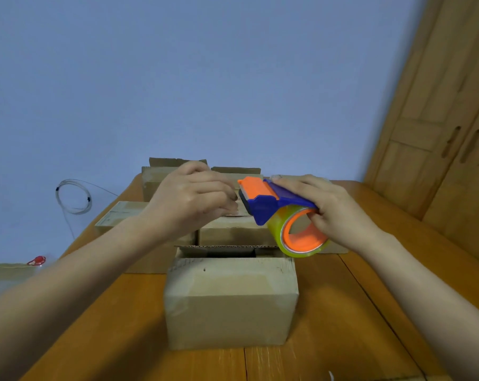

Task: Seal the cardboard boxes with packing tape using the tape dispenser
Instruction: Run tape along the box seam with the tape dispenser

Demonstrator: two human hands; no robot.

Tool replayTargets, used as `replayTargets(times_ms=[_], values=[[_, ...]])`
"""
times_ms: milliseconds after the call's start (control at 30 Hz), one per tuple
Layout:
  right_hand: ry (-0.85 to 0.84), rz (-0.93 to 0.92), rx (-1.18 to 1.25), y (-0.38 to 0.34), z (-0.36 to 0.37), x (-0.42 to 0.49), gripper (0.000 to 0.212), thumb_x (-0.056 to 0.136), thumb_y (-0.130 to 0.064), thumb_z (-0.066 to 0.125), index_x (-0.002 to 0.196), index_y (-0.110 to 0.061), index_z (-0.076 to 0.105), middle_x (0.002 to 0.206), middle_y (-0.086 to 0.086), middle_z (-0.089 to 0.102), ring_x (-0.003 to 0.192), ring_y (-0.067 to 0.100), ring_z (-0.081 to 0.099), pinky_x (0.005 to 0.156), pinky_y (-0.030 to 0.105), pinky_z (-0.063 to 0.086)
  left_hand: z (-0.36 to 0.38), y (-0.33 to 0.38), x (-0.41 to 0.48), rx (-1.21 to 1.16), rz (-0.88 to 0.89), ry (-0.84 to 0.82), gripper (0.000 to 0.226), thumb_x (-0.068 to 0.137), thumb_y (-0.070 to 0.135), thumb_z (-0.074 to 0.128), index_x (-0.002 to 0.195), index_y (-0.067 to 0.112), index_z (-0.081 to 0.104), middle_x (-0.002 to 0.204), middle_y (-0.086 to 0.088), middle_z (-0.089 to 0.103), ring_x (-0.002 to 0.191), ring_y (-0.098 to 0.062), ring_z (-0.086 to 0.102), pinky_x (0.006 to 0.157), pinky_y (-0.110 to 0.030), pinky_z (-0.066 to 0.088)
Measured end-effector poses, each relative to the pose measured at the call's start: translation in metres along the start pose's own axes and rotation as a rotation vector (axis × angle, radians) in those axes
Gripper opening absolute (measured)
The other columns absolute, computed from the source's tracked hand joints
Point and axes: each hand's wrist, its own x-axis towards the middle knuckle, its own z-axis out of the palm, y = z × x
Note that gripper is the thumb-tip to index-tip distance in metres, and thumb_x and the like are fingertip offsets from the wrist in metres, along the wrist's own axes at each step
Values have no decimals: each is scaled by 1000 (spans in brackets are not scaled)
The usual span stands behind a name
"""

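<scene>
Observed at inspection: the right hand (334, 210) held the tape dispenser (268, 204) in the air above the table (342, 312), over the boxes and just beyond the nearest box (230, 301). Its grip was closed on the tool, with fingers hooked into the orange core of the tape roll (279, 229) and the thumb along the blue body. In my judgement this was meant to steady the roll while tape was drawn off.

The left hand (194, 199) was at the orange cutter end with its fingers curled together. The tape is clear, so it could not be told whether this grip had hold of the free end or of nothing.

The nearest box stood square to the person with its top unsealed, a dark gap showing between the flaps. It appeared placed for taping next. The other boxes (232, 231) stood grouped behind it, touching or nearly so.

A coiled cable (73, 196) hung at the wall to the left.
</scene>
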Motion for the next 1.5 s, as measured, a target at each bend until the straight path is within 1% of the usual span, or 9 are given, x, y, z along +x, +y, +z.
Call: replayTargets(times_ms=[167, 233, 367, 500, 733, 833, 1033, 1300, 1500], values=[[10, 47, -102, 38, -14, -27, 76, 72, -9, 40, 141, -40, 35, 119, 2, 57, 104, 25, 54, 80, 36, 49, -32, -20, -33, 17, -154, 10, 25, 91, 25, 65, 73, 12, 75, 88, 4, 75, 92, -13, 69, 74, -30, 42], [4, 66, -184, 52, -21, -46, 72, 79, -6, 52, 139, -41, 34, 116, 7, 58, 102, 31, 56, 75, 42, 52, -44, -25, -57, 52, -196, -9, 31, 94, 26, 60, 70, 11, 74, 90, 3, 75, 94, -14, 69, 73, -33, 44], [-4, 44, -249, 53, -18, -52, 87, 70, 10, 73, 138, -33, 40, 113, 10, 60, 98, 30, 55, 69, 38, 50, -35, -16, -78, 46, -200, -38, 29, 90, 21, 62, 67, 7, 73, 94, -2, 74, 96, -18, 68, 70, -37, 51], [6, 42, -241, 59, -17, -57, 92, 68, 14, 71, 138, -35, 38, 113, 10, 60, 98, 31, 55, 67, 38, 51, -35, -18, -87, -17, -218, -10, 24, 90, 26, 64, 75, 9, 73, 95, -5, 74, 93, -22, 69, 67, -40, 51], [2, 50, -253, 66, -14, -71, 93, 63, 18, 71, 138, -28, 41, 115, 10, 60, 100, 24, 50, 67, 32, 45, -28, -6, -91, 1, -208, -34, 12, 88, 21, 65, 82, 12, 70, 91, -7, 74, 93, -19, 63, 76, -29, 45], [-11, 63, -238, 66, -10, -76, 95, 64, 19, 71, 138, -30, 38, 115, 11, 60, 99, 30, 55, 67, 36, 50, -25, -4, -91, -13, -194, -51, 8, 88, 20, 63, 92, 19, 57, 92, -5, 74, 95, -18, 61, 79, -26, 41], [-31, 53, -182, 68, -8, -79, 96, 69, 15, 71, 140, -36, 34, 118, 9, 58, 103, 28, 53, 67, 40, 54, -22, -3, -99, 8, -206, -75, 5, 93, 24, 58, 92, 20, 55, 97, -5, 74, 100, -18, 61, 77, -30, 43], [-22, 58, -213, 70, -3, -85, 91, 66, 10, 77, 139, -29, 39, 117, 11, 59, 103, 19, 45, 68, 30, 46, -23, 3, -105, -34, -282, -89, 5, 93, 25, 55, 91, 21, 53, 98, -7, 73, 102, -18, 59, 100, -25, 32], [115, 172, -83, 74, -1, -85, 100, 63, 28, 62, 137, -36, 40, 117, 4, 56, 106, 25, 52, 78, 35, 46, -26, 15, -90, -80, -491, 93, 14, 90, 23, 62, 88, 11, 67, 95, -5, 70, 94, -16, 62, 81, -35, 48]])
